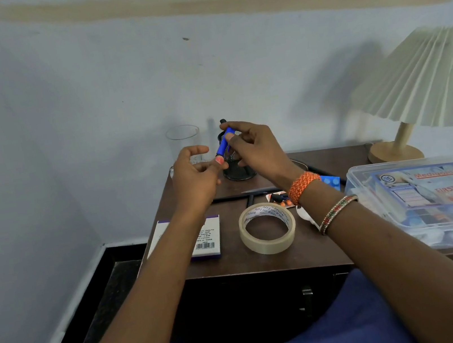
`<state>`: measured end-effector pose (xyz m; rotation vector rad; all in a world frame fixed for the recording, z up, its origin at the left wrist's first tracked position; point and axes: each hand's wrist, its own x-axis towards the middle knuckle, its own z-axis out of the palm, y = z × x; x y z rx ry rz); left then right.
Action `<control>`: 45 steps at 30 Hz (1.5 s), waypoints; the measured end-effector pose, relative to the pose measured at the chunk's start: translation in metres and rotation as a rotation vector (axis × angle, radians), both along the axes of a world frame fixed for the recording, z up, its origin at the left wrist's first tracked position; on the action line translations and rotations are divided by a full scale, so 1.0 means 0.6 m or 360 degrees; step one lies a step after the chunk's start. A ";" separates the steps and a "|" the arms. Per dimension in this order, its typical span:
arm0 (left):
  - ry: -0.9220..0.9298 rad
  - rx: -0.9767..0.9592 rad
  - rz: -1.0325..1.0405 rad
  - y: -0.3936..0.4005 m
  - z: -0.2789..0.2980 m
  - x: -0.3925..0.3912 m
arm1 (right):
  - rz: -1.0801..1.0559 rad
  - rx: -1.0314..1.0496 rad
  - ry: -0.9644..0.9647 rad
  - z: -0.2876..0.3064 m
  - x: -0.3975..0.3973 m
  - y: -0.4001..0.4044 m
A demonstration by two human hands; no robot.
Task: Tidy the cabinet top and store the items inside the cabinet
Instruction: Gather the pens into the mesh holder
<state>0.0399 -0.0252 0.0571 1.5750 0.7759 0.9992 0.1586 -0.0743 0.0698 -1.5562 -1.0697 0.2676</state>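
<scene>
The right hand (251, 149) holds a blue pen with a black tip (223, 141) up in the air, above the round black mesh pen cup (238, 169). Its grip is a pinch: the thumb and first fingers are curled on the top part of the pen, and the other fingers are bent loosely. The pen leans, with its low end pointing down toward the left hand (196, 176). The left hand is just beside that low end. Its fingers are half curled and its grip holds nothing. I cannot tell if a fingertip touches the pen.

The pen cup stands at the back of the dark brown wooden tabletop (263, 260), and the hands hide part of it. A clear drinking glass (184, 142) stands behind the left hand. A roll of pale sticky tape (267, 228) lies flat near the front. A white box with a barcode (200, 240) is partly under the left arm. The small orange and black things (278, 199) by the right wrist are too hidden to name. A clear plastic first aid box (428, 195) is cut off at the right edge.
</scene>
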 end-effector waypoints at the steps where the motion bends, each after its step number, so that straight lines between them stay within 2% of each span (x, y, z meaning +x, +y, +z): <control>1: -0.0013 0.0017 0.0030 -0.003 0.000 0.001 | 0.0002 -0.0006 0.0045 -0.001 -0.002 0.001; 7: -0.0005 0.0264 0.0329 -0.033 -0.002 0.015 | 0.0028 0.0103 0.0346 0.005 -0.012 0.007; 14: 0.0069 0.0341 0.0541 -0.045 -0.003 0.016 | -0.0018 0.0035 0.0277 -0.006 -0.024 0.014; 19: 0.0145 0.0375 0.0420 -0.037 -0.009 0.015 | -0.0078 -0.0069 0.0139 -0.023 -0.019 0.007; 24: 0.0224 0.0366 0.0215 -0.022 -0.014 0.018 | -0.0058 -0.0085 0.0261 -0.016 -0.002 -0.007; 27: 0.0282 0.0327 0.0087 -0.011 -0.016 0.020 | -0.0137 0.0025 0.0345 0.001 0.016 -0.014; 29: 0.0417 0.0349 0.0081 -0.002 -0.023 0.021 | -0.0385 0.0237 0.0262 0.017 0.036 -0.012; 31: 0.0509 0.0363 0.0094 0.006 -0.031 0.022 | -0.0641 0.0477 0.0035 0.040 0.054 -0.007; 34: 0.0588 0.0414 0.0129 0.014 -0.037 0.024 | -0.0740 0.0655 -0.0234 0.070 0.075 0.006; 41: 0.0687 0.0657 0.0240 0.029 -0.042 0.031 | -0.0665 0.0277 -0.0585 0.042 0.114 0.076; 45: 0.0688 0.0672 0.0259 0.043 -0.049 0.036 | -0.0615 0.0054 -0.0611 0.020 0.122 0.100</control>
